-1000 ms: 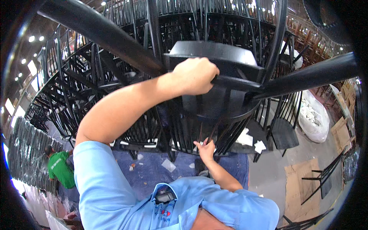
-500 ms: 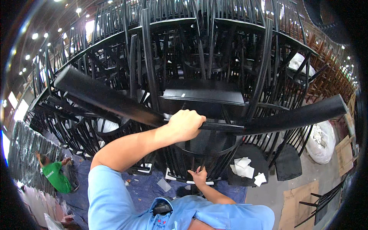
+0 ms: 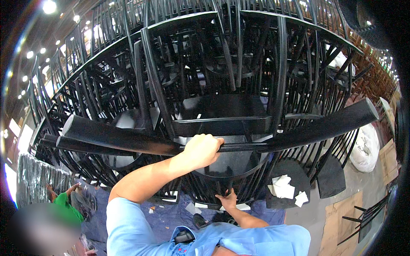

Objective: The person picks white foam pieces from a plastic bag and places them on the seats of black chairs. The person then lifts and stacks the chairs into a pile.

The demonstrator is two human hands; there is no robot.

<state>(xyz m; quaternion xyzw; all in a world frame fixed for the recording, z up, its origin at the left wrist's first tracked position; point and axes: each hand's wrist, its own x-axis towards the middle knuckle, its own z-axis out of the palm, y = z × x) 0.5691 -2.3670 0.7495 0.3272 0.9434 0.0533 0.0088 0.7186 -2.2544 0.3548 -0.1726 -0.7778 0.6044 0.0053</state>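
Note:
Closest to me is a black wooden chair (image 3: pixel 239 158), upside down, its thick legs reaching out to the left and right. My left hand (image 3: pixel 200 150) is wrapped in a fist around the thin stretcher bar (image 3: pixel 243 147) between two of those legs. Lower down, my right hand (image 3: pixel 227 199) grips the spindles of the chair's back, near the blue floor sheet; its fingertips are partly hidden. Behind, another dark chair seat (image 3: pixel 222 106) sits among many upturned legs.
Stacked black chairs (image 3: pixel 171 77) fill the far side. White pads (image 3: pixel 282 187) lie on a dark seat to the right. Further right are a white plastic bag (image 3: pixel 365 149) and cardboard (image 3: pixel 337 222). A person in green (image 3: pixel 70 207) is at the lower left, partly blurred.
The chair's left leg end has come down, so the two legs lie more level. My left hand has moved slightly lower with the bar, and my view has shifted a little.

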